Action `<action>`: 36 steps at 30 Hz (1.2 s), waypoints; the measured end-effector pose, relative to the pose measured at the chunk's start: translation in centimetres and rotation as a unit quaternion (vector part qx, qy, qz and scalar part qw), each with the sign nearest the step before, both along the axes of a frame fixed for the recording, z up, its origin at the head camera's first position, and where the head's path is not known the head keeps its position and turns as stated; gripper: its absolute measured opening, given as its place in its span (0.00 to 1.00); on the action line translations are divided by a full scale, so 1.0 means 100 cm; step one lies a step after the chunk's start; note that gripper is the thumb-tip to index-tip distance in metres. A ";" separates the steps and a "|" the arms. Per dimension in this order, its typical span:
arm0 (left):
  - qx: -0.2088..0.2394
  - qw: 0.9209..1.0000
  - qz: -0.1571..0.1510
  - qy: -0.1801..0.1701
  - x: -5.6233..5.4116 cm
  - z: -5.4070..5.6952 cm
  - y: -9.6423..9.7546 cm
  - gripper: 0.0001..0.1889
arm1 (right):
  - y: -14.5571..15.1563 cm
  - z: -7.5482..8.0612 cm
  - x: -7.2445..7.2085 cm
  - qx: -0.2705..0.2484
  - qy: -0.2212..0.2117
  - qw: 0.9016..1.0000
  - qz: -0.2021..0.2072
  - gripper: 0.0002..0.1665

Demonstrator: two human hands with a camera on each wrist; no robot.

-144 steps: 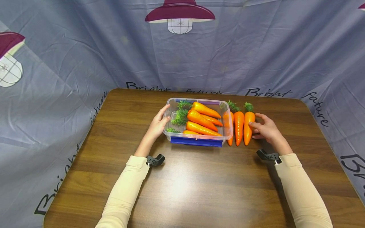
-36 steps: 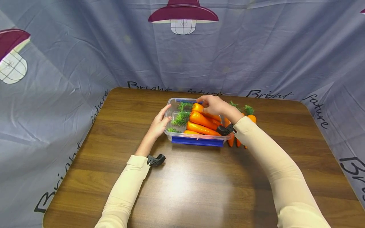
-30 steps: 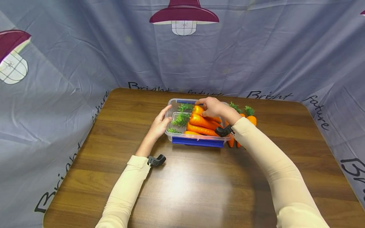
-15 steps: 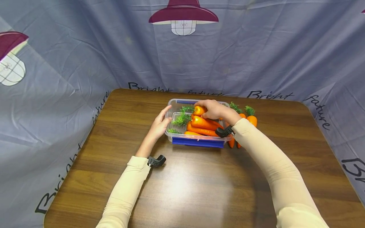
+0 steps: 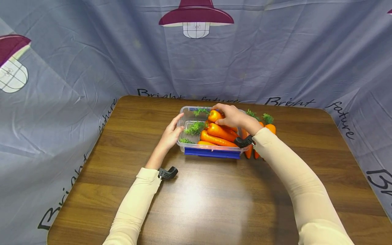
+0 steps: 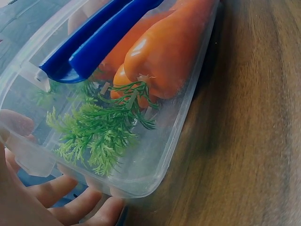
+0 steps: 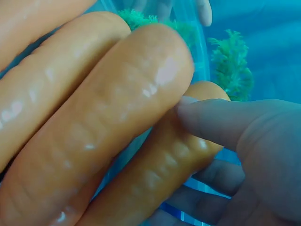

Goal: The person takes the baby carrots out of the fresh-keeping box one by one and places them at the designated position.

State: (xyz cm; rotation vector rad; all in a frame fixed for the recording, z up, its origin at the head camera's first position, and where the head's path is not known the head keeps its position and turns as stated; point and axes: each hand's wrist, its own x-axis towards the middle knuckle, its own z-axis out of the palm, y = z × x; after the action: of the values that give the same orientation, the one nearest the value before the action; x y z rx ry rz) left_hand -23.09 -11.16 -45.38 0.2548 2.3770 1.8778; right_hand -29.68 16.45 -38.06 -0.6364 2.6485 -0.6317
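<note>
In the head view, a clear plastic container point(image 5: 196, 145) with blue clasps holds several orange carrots with green tops. My left hand point(image 5: 169, 135) grips its left end, thumb at the rim and fingers along the outside; the left wrist view shows those fingers point(image 6: 51, 190) against the wall. My right hand point(image 5: 231, 116) reaches over the container and pinches the farthest carrot point(image 5: 215, 116) near its thick end. That carrot point(image 7: 155, 165) lies between thumb and fingers in the right wrist view. Another carrot point(image 5: 221, 132) lies close in front of it.
Several carrots point(image 5: 271, 128) lie on the wooden table point(image 5: 196, 200) right of the container, partly hidden by my right forearm. A grey-blue curtain point(image 5: 137, 44) hangs behind the table and at its sides.
Earlier, my right hand was at the rightmost carrot on the table; it has moved left into the container. Within the last second the pinched carrot shifted slightly. The left hand stayed put.
</note>
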 end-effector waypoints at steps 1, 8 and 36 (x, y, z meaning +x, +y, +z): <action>0.001 1.000 -0.001 0.000 0.000 0.000 0.000 0.32 | 0.001 0.001 0.000 -0.005 -0.003 1.000 -0.005 0.35; 0.002 1.000 0.004 0.005 -0.001 -0.003 0.001 0.32 | 0.008 0.001 -0.002 -0.044 -0.017 0.999 -0.023 0.33; -0.003 1.000 0.004 0.006 -0.002 -0.004 0.000 0.32 | 0.047 0.014 -0.003 -0.259 -0.092 0.949 -0.153 0.35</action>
State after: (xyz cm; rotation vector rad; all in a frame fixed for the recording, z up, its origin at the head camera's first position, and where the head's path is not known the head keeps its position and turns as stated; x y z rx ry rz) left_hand -23.32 -11.15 -45.81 0.2584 2.3933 1.8784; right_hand -29.95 21.10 -36.66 -0.2708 2.4238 -1.4293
